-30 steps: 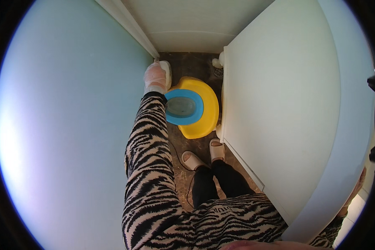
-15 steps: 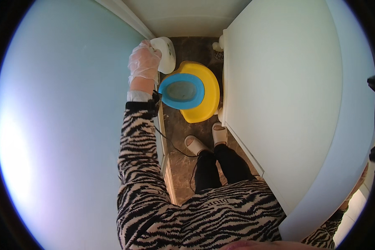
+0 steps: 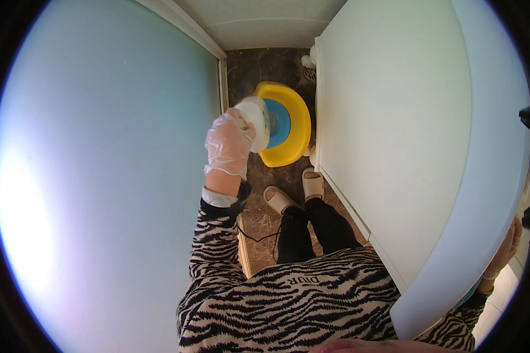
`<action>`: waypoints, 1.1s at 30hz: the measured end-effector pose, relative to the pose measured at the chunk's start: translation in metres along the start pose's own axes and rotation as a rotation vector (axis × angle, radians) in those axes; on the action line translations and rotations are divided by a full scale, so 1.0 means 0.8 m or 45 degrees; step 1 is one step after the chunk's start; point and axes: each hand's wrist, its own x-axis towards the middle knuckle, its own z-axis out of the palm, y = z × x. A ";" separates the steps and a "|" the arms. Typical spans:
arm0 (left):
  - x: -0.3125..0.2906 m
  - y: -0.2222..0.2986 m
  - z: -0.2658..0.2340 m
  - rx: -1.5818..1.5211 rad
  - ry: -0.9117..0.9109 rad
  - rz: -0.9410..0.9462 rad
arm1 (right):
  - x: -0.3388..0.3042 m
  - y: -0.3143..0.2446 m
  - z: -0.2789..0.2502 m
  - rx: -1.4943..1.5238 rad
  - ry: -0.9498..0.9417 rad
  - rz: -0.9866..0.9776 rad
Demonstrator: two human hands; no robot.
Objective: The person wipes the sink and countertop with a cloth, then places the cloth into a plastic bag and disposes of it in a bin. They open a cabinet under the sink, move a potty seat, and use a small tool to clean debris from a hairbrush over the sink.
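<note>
My left hand (image 3: pixel 229 145), in a clear plastic glove, grips a white plastic jug (image 3: pixel 255 126) with a green marking near its top. The jug hangs above the left side of a yellow child's potty (image 3: pixel 301 126) with a blue seat insert (image 3: pixel 281 125), hiding part of both. Whether jug and potty touch, I cannot tell. Far to the right, my right hand (image 3: pixel 506 250) is mostly hidden behind the pale curved edge of a white panel. It also looks gloved. A bit of teal material (image 3: pixel 469 294) shows near its wrist; its grip is not visible.
A frosted panel (image 3: pixel 123 147) stands close on the left, a tall white panel (image 3: pixel 394 129) on the right. Between them runs a narrow dark tiled floor (image 3: pixel 259 215). A round floor drain (image 3: pixel 310 74) lies at the back. A black cable (image 3: pixel 259 238) trails by my slippers (image 3: pixel 280 199).
My left hand has brought the white jug from the floor area behind the potty nearer to me and rightward, over the blue insert. My right hand has come into view at the right edge.
</note>
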 end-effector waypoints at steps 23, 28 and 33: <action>-0.013 0.001 0.039 0.184 -0.166 0.058 | -0.013 0.021 -0.009 0.695 0.028 0.373; -0.013 0.009 0.025 0.257 -0.244 0.054 | 0.005 -0.006 -0.013 -0.037 -0.033 -0.244; -0.008 0.020 0.012 0.246 -0.363 -0.052 | 0.019 -0.021 -0.017 -0.332 -0.081 -0.721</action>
